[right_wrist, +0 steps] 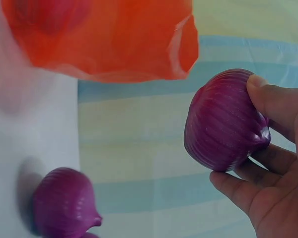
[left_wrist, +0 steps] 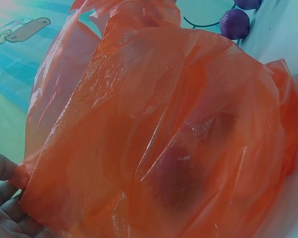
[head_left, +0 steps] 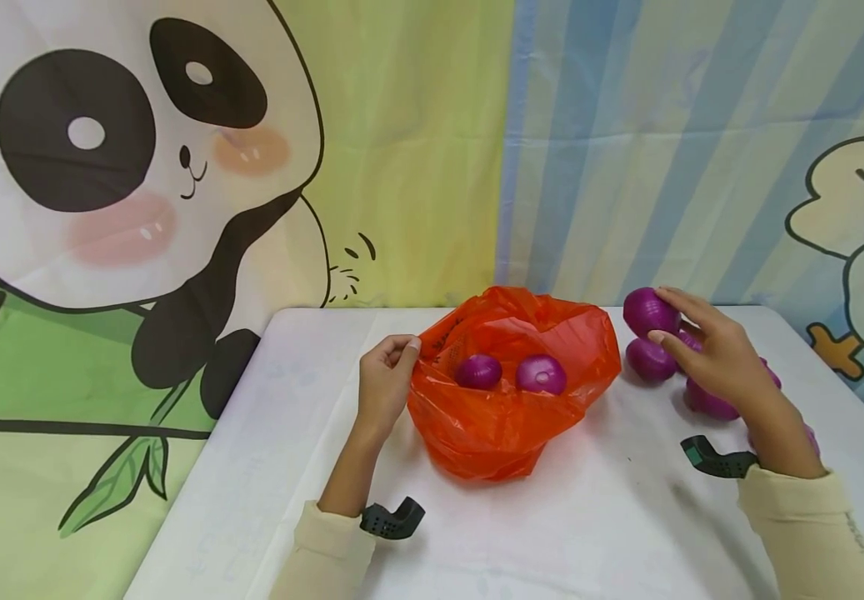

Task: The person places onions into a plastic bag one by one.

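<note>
A red plastic bag (head_left: 476, 433) stands with its mouth open in the middle of the white table. Inside it, two purple onions (head_left: 479, 372) show in the head view; through the film in the left wrist view they are dark blurs. My left hand (head_left: 387, 379) pinches the bag's left rim between thumb and fingers. To the right of the bag, my right hand (head_left: 724, 350) grips a purple onion (right_wrist: 227, 121) between thumb and fingertips, raised above the table. Beneath that hand lie several more onions (head_left: 651, 360), partly hidden by the hand and forearm.
The white table (head_left: 237, 517) has its far edge against a printed cloth backdrop (head_left: 417, 150) with a panda. A black wrist device (head_left: 394, 518) sits at the left wrist, another (head_left: 716, 458) at the right.
</note>
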The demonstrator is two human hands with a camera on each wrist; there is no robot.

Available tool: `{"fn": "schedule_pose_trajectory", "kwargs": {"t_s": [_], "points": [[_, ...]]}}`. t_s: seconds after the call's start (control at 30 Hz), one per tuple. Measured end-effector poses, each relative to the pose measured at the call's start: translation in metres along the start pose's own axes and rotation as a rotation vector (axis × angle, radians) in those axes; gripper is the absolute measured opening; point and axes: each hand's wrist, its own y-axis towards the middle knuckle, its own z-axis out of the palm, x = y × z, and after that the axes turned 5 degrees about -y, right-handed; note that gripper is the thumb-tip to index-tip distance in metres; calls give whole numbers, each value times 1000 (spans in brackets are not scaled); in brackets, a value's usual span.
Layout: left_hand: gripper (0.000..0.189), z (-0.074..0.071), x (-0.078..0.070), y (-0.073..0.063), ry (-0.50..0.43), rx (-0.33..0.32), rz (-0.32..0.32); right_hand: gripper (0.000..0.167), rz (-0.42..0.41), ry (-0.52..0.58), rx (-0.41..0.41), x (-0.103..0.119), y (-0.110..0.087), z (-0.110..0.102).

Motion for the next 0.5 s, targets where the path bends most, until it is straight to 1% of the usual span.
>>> {"fn": "schedule_pose_trajectory", "kwargs": {"t_s": [0.17, 0.37, 0.5], "points": [[24, 0, 0, 0, 4, 2, -16, 68, -25, 1, -2, 8, 6, -3], [22, -1, -1, 0, 3, 4, -7, 67, -64, 9, -40, 18, 12, -5], [20, -1, 0, 0, 4, 6, 8, 67, -80, 35, -47, 24, 17, -3]]}}
